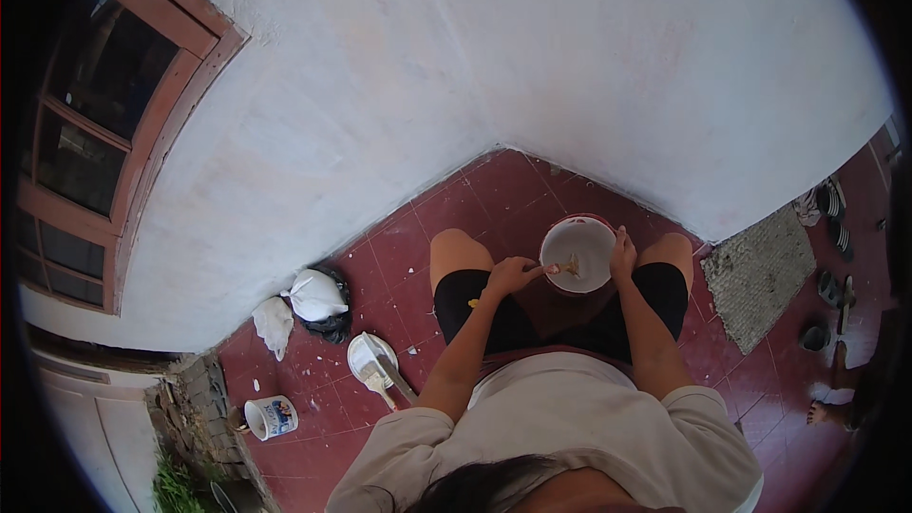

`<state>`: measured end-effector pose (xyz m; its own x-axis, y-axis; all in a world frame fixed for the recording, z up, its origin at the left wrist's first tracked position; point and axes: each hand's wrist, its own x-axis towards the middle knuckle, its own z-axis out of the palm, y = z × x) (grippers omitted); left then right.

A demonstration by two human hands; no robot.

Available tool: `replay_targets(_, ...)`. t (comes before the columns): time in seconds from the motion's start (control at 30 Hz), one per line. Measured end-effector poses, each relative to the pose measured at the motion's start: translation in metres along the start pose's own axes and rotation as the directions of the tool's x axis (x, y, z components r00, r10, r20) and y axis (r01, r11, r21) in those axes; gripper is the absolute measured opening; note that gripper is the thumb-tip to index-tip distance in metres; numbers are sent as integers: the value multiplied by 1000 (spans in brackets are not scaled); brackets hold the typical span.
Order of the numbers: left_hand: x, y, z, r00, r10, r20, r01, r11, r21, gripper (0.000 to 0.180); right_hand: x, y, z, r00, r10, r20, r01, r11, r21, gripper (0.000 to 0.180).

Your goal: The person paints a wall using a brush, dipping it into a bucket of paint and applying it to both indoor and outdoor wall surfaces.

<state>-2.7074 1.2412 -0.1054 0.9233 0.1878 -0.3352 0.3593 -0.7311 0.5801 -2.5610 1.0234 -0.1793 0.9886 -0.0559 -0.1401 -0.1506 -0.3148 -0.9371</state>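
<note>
Between my knees a round bucket, white inside with a reddish rim, tilts so that its inside shows. My right hand is closed on its right rim. From the left, my left hand grips the light handle of a small paintbrush. The brush's brownish end lies inside the bucket, over the pale inner surface. Whether it touches the wall or the bottom, I cannot tell.
White walls meet in a corner ahead, above red floor tiles. Left are a stuffed white bag, a round white lid with a wide brush and a scraper-like tool, and a white tub. A grey mat and another person's foot are right.
</note>
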Motion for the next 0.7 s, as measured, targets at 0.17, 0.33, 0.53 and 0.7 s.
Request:
replay_targets(0.17, 3, 5, -6, 997, -55, 63, 57, 998, -34, 52, 4, 12, 5, 999, -42, 5, 42, 999, 26, 56)
replay_targets(0.33, 11, -4, 4, 998, -3, 61, 5, 999, -43, 52, 22, 39, 3, 997, -57, 53, 51, 992, 112, 59)
replay_targets(0.53, 10, -13, -1, 991, -60, 120, 71, 994, -87, 71, 19, 38, 13, 995, -38, 93, 31, 997, 76, 61)
replay_targets(0.7, 16, -19, 7, 991, -4, 135, 15, 997, -76, 70, 25, 40, 6, 981, -29, 193, 17, 998, 65, 61)
